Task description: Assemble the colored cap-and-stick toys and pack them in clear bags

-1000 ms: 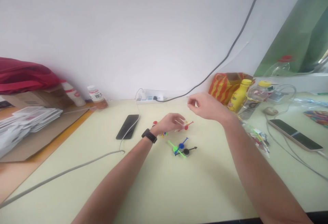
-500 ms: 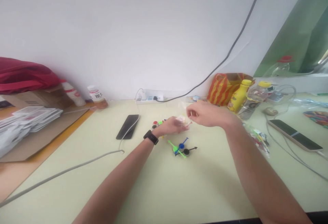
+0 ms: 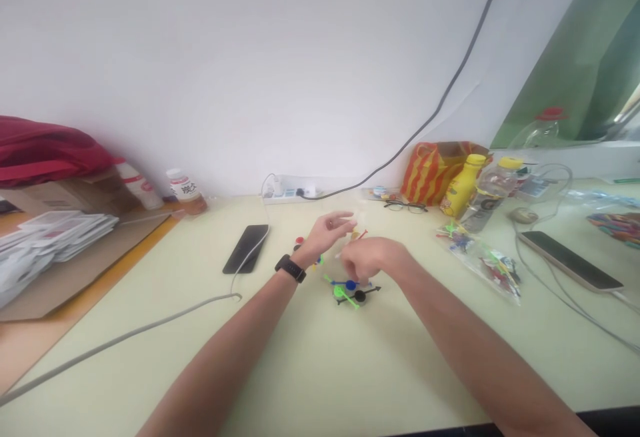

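black arrow (image 3: 360, 296) points right, long axis angled slightly away; green spinner (image 3: 340, 292) slants right and nearer; left hand (image 3: 326, 233), right hand (image 3: 369, 257) just beyond; fingers' grip: cannot tell

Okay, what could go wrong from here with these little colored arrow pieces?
The right hand is close to the blue piece, which crowds the green piece and black piece, so it might scatter them. The grey cable lies beside the left forearm; a wide sweep could catch it.

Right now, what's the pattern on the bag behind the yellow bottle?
The bag has orange-red and yellow stripes, seen best in the head view.
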A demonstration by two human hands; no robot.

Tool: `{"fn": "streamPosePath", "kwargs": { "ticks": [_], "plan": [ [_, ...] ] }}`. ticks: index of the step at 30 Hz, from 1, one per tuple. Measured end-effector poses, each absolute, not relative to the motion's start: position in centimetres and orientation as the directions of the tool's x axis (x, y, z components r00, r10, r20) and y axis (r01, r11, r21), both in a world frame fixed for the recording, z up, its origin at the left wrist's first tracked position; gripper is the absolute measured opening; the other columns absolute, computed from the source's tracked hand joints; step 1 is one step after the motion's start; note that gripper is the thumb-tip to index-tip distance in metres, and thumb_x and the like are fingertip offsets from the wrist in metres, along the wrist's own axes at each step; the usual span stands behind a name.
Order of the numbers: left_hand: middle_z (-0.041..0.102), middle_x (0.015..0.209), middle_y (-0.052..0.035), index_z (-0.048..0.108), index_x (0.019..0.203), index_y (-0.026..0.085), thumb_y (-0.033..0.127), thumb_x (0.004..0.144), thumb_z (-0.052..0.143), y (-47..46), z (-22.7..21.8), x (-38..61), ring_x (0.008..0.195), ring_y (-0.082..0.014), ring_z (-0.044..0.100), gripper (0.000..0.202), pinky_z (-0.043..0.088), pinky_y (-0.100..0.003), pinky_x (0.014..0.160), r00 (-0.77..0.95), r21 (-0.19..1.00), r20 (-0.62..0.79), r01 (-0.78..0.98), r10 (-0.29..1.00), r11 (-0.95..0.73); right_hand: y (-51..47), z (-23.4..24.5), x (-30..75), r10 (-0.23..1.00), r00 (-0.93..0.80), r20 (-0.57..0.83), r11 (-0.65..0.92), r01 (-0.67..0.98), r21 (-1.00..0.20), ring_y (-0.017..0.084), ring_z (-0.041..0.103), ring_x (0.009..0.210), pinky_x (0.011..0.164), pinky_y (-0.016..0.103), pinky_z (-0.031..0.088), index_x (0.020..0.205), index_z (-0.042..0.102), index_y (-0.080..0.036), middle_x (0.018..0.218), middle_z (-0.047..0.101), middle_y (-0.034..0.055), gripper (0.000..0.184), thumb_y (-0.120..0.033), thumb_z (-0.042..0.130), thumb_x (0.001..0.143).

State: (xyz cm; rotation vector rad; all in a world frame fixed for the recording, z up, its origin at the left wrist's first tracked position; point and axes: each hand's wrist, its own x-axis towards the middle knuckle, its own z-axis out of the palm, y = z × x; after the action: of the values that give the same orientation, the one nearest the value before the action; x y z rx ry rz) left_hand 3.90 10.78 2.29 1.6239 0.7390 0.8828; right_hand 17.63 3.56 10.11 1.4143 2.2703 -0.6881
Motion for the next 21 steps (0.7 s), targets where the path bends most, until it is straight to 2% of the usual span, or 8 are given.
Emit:
{"fn": "streamPosePath", "kwargs": {
  "ticks": [4,7,9,14,17,19,21],
  "plan": [
    [0.072,0.123,-0.0156,0.067,0.127,0.017,0.050,0.087,0.073,10.9,2.3,4.0,0.110,-0.0267,0.070,0.052,0.053,-0.042,0.097,0.521,0.968,0.214,0.004,0.826,-0.253,3.8,9.6,17.3,0.718,-0.438,-0.541,0.373,0.898,-0.233,0.023,0.069,0.076,0.061,0.029,0.049,0.066,0.069,-0.021,0.081,0.073,0.0028,0.012,-0.014,0.078,0.062],
    [0.072,0.122,-0.0163,0.065,0.130,0.018,0.044,0.079,0.083,10.8,2.1,3.9,0.110,-0.0278,0.069,0.060,0.054,-0.042,0.097,0.572,0.965,0.192,0.036,0.797,-0.259,3.8,9.5,17.5,0.697,-0.451,-0.557,0.387,0.891,-0.237,0.025,0.068,0.078,0.064,0.031,0.051,0.066,0.068,-0.022,0.080,0.072,0.0019,0.020,-0.026,0.086,0.057],
    [0.074,0.116,-0.0159,0.066,0.126,0.016,0.040,0.073,0.088,10.7,1.7,3.9,0.108,-0.0277,0.070,0.062,0.055,-0.042,0.095,0.591,0.965,0.179,0.052,0.786,-0.259,3.8,9.4,17.4,0.690,-0.447,-0.568,0.391,0.892,-0.227,0.026,0.068,0.079,0.065,0.033,0.051,0.063,0.066,-0.021,0.078,0.071,0.0018,0.025,-0.029,0.088,0.054],
    [0.076,0.102,-0.0136,0.071,0.103,0.012,0.039,0.081,0.079,11.1,0.8,4.0,0.098,-0.0254,0.072,0.035,0.056,-0.037,0.089,0.602,0.952,0.227,0.027,0.765,-0.304,3.8,9.7,18.1,0.710,-0.468,-0.526,0.386,0.884,-0.264,0.021,0.065,0.073,0.060,0.030,0.045,0.061,0.065,-0.020,0.075,0.070,0.0019,0.012,-0.020,0.076,0.066],
    [0.076,0.101,-0.0123,0.070,0.109,0.012,0.034,0.080,0.079,11.4,0.7,3.9,0.092,-0.0236,0.072,0.037,0.056,-0.034,0.082,0.613,0.941,0.237,0.047,0.754,-0.334,3.5,11.4,20.1,0.714,-0.567,-0.412,0.425,0.817,-0.389,0.018,0.063,0.068,0.057,0.027,0.041,0.069,0.069,-0.021,0.075,0.072,0.0017,0.009,-0.016,0.064,0.075],
    [0.076,0.095,-0.0103,0.070,0.110,0.013,0.033,0.077,0.081,11.4,0.6,3.8,0.084,-0.0214,0.071,0.040,0.055,-0.030,0.073,0.640,0.934,0.224,0.074,0.735,-0.349,3.0,13.1,21.9,0.732,-0.629,-0.262,0.466,0.742,-0.482,0.017,0.062,0.069,0.058,0.027,0.041,0.080,0.072,-0.022,0.077,0.072,0.0017,0.014,-0.019,0.059,0.081],
    [0.074,0.087,-0.0074,0.071,0.106,0.014,0.034,0.075,0.082,11.2,0.6,3.8,0.075,-0.0188,0.069,0.038,0.052,-0.027,0.065,0.658,0.927,0.191,0.123,0.728,-0.354,2.5,14.9,23.5,0.754,-0.646,-0.117,0.511,0.690,-0.512,0.016,0.059,0.068,0.059,0.027,0.039,0.083,0.072,-0.022,0.079,0.070,0.0020,0.017,-0.026,0.057,0.087]
  ]
}}
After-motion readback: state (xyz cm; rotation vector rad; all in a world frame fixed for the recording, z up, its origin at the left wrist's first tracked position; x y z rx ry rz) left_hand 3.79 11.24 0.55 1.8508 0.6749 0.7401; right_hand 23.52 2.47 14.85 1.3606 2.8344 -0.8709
